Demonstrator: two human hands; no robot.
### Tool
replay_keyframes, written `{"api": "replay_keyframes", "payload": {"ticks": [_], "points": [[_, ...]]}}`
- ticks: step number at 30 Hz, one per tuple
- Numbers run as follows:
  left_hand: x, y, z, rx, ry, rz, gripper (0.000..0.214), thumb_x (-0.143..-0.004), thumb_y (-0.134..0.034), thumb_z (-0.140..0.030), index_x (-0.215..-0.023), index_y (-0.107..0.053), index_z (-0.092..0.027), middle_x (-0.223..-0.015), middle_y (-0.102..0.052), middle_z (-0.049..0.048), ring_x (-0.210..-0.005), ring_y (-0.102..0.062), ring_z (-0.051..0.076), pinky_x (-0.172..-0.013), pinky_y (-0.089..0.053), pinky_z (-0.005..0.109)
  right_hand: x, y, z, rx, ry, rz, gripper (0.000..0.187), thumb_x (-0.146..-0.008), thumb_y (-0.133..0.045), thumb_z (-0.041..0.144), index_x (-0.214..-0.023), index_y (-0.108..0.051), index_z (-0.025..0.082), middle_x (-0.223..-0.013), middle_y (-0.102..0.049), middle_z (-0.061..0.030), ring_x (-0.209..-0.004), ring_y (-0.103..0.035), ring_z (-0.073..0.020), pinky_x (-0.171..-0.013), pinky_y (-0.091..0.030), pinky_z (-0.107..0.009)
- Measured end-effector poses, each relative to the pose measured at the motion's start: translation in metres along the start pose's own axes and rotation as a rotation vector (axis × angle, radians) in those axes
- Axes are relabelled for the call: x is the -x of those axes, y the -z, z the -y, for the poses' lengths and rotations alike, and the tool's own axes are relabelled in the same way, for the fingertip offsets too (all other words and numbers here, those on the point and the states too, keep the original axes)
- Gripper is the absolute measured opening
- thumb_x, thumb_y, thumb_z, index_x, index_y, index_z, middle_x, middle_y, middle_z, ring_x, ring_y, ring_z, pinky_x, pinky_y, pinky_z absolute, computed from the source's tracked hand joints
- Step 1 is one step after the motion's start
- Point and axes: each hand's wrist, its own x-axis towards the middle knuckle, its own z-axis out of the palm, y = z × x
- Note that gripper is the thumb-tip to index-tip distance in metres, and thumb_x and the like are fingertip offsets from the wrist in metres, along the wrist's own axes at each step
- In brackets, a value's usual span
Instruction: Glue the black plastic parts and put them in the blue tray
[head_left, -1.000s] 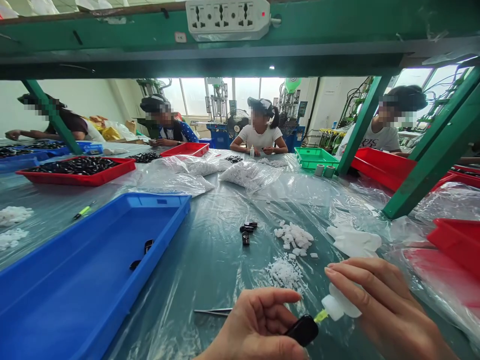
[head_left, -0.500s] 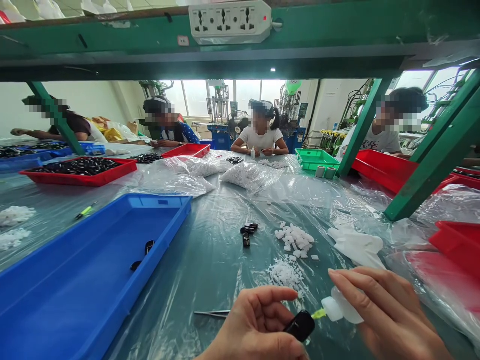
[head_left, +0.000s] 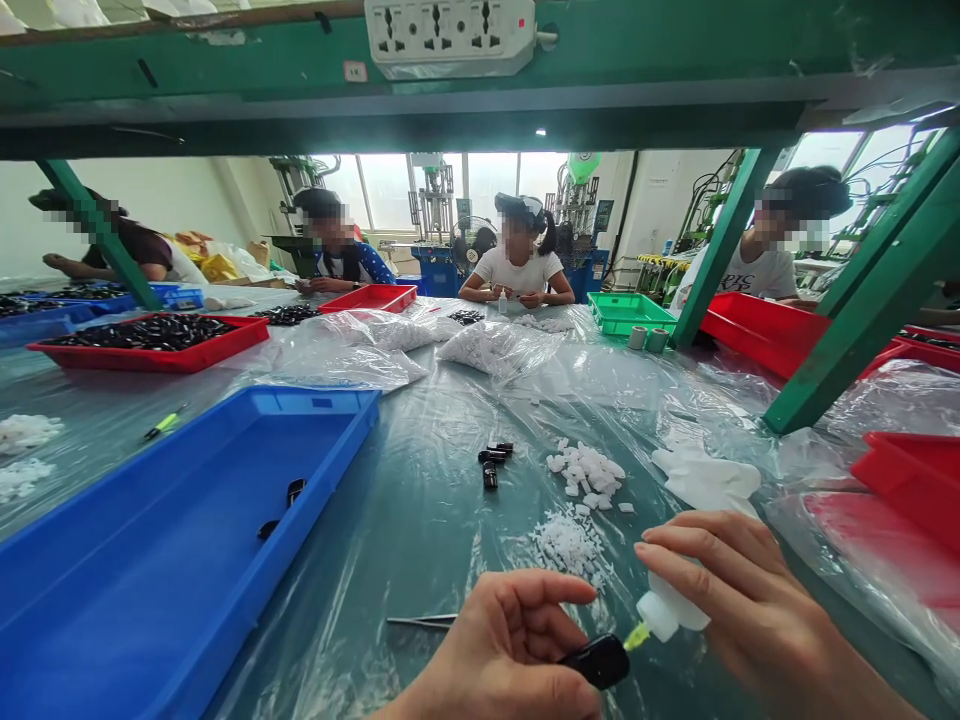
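The left hand [head_left: 495,650] and right hand [head_left: 750,610] sit low in the head view, near each other but not touching. The left hand enters from the bottom edge, its fingers [head_left: 536,608] curled inward with the tips pointing right and the thumb low, closed in a firm pinch. The right hand reaches in from the lower right corner, its forearm [head_left: 862,688] slanting up toward the middle. Its fingers [head_left: 697,545] lie stacked side by side, pointing left, slightly bent and closed in a grip.
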Motion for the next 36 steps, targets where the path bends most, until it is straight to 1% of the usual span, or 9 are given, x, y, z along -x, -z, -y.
{"api": "replay_keyframes", "payload": {"ticks": [4, 8, 11, 16, 23, 26, 28, 32, 36], "points": [[0.0018, 0.0006, -0.0004, -0.062, 0.038, -0.024, 0.051, -0.047, -0.083, -0.006, -0.095, -0.067, -0.014, -0.062, -0.070, 0.0005, -0.050, -0.063, 0.009, -0.048, -0.047, 0.014, 0.0002, 0.0021, -0.0026, -0.009, 0.037, 0.030, 0.024, -0.089, -0.043, 0.009, -0.099, -0.062, 0.020, -0.094, -0.067, -0.0041, -0.093, -0.057, -0.0187, -0.082, -0.042, -0.034], [0.0024, -0.0005, -0.0010, -0.100, 0.062, -0.043, 0.050, -0.046, -0.083, -0.005, -0.093, -0.069, -0.013, -0.061, -0.068, -0.0008, -0.049, -0.059, 0.006, -0.048, -0.045, 0.013, -0.0010, 0.0041, -0.0032, -0.033, 0.066, 0.031, 0.022, -0.092, -0.041, 0.015, -0.099, -0.062, 0.020, -0.095, -0.067, -0.0053, -0.093, -0.057, -0.0196, -0.081, -0.044, -0.034], [0.0028, -0.0017, -0.0020, -0.088, 0.078, -0.026, 0.050, -0.046, -0.083, -0.006, -0.093, -0.068, -0.013, -0.061, -0.069, 0.0004, -0.048, -0.060, 0.007, -0.047, -0.043, 0.014, -0.0025, 0.0046, -0.0022, -0.038, 0.079, 0.036, 0.023, -0.094, -0.040, 0.017, -0.099, -0.062, 0.020, -0.095, -0.067, -0.0056, -0.092, -0.057, -0.0197, -0.080, -0.043, -0.034], [0.0035, -0.0018, -0.0018, -0.069, 0.089, -0.017, 0.051, -0.046, -0.083, -0.005, -0.094, -0.066, -0.012, -0.061, -0.070, 0.0011, -0.047, -0.060, 0.008, -0.045, -0.044, 0.014, -0.0014, 0.0012, 0.0002, -0.102, 0.050, -0.004, 0.023, -0.094, -0.039, 0.013, -0.100, -0.061, 0.018, -0.094, -0.066, -0.0065, -0.093, -0.054, -0.0202, -0.082, -0.039, -0.036], [0.0013, -0.0030, -0.0024, -0.051, 0.092, -0.008, 0.052, -0.046, -0.083, -0.007, -0.094, -0.065, -0.012, -0.060, -0.070, 0.0009, -0.047, -0.062, 0.009, -0.045, -0.046, 0.014, -0.0029, 0.0040, 0.0002, -0.091, 0.059, 0.005, 0.025, -0.094, -0.038, 0.011, -0.100, -0.061, 0.018, -0.095, -0.066, -0.0055, -0.093, -0.053, -0.0195, -0.082, -0.038, -0.035], [0.0014, -0.0024, -0.0033, -0.049, 0.098, -0.012, 0.052, -0.046, -0.084, -0.007, -0.094, -0.065, -0.011, -0.059, -0.069, 0.0004, -0.046, -0.062, 0.008, -0.046, -0.048, 0.014, -0.0032, 0.0056, 0.0004, -0.072, 0.063, 0.025, 0.024, -0.091, -0.041, 0.008, -0.102, -0.060, 0.017, -0.096, -0.066, -0.0055, -0.095, -0.053, -0.0196, -0.083, -0.039, -0.034], [0.0015, -0.0008, -0.0024, -0.046, 0.088, -0.014, 0.051, -0.046, -0.084, -0.008, -0.094, -0.066, -0.011, -0.060, -0.069, 0.0008, -0.047, -0.063, 0.009, -0.047, -0.048, 0.014, -0.0020, 0.0045, 0.0012, -0.064, 0.041, 0.020, 0.025, -0.089, -0.043, 0.005, -0.102, -0.060, 0.017, -0.096, -0.066, -0.0051, -0.096, -0.053, -0.0197, -0.084, -0.038, -0.034], [-0.0004, 0.0034, 0.0023, 0.002, 0.066, -0.011, 0.051, -0.045, -0.086, -0.011, -0.092, -0.067, -0.011, -0.059, -0.069, 0.0018, -0.047, -0.064, 0.011, -0.045, -0.049, 0.015, -0.0010, 0.0006, 0.0037, -0.045, -0.018, -0.020, 0.032, -0.086, -0.038, -0.001, -0.101, -0.060, 0.018, -0.093, -0.065, -0.0044, -0.092, -0.055, -0.0182, -0.085, -0.037, -0.033], [-0.0037, 0.0065, 0.0044, 0.028, 0.056, -0.006, 0.051, -0.043, -0.087, -0.013, -0.091, -0.069, -0.011, -0.060, -0.070, 0.0033, -0.047, -0.065, 0.014, -0.044, -0.051, 0.018, -0.0041, 0.0000, 0.0042, 0.011, 0.014, -0.037, 0.036, -0.080, -0.036, -0.003, -0.098, -0.061, 0.016, -0.086, -0.065, -0.0047, -0.087, -0.055, -0.0179, -0.081, -0.038, -0.031]]}}
